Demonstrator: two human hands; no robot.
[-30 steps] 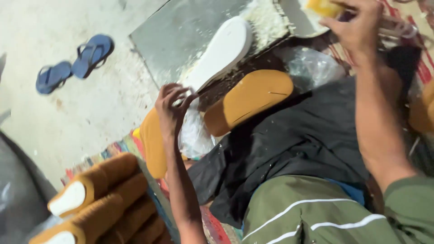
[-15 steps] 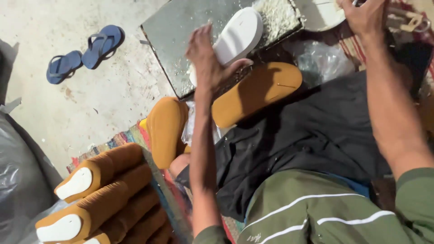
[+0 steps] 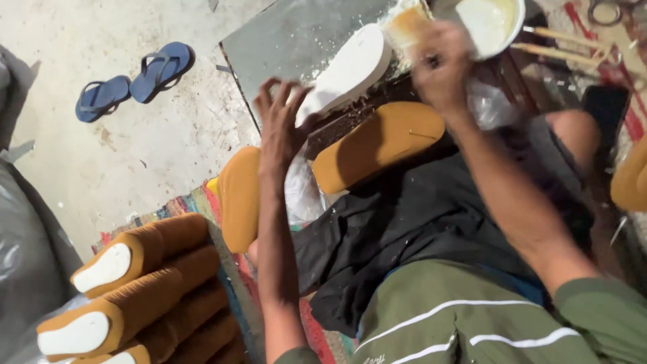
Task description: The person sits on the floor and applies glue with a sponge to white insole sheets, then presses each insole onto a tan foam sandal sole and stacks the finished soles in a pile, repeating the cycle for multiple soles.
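- The left hand [image 3: 283,131] spreads its fingers on the white shoe sole [image 3: 347,71], steadying it on the grey slab [image 3: 290,40].
- The right hand [image 3: 441,67] grips a glue-laden brush [image 3: 408,27] at the sole's far end, beside the glue bowl [image 3: 488,23].

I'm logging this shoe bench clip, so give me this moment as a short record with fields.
left hand: fingers spread, touching the white sole
right hand: blurred, holding a brush over the sole's end
bowl: pale paste, beside right hand
grey slab: under the white sole
tan soles: one below the slab, stacks lower left
blue flip-flops: on the floor
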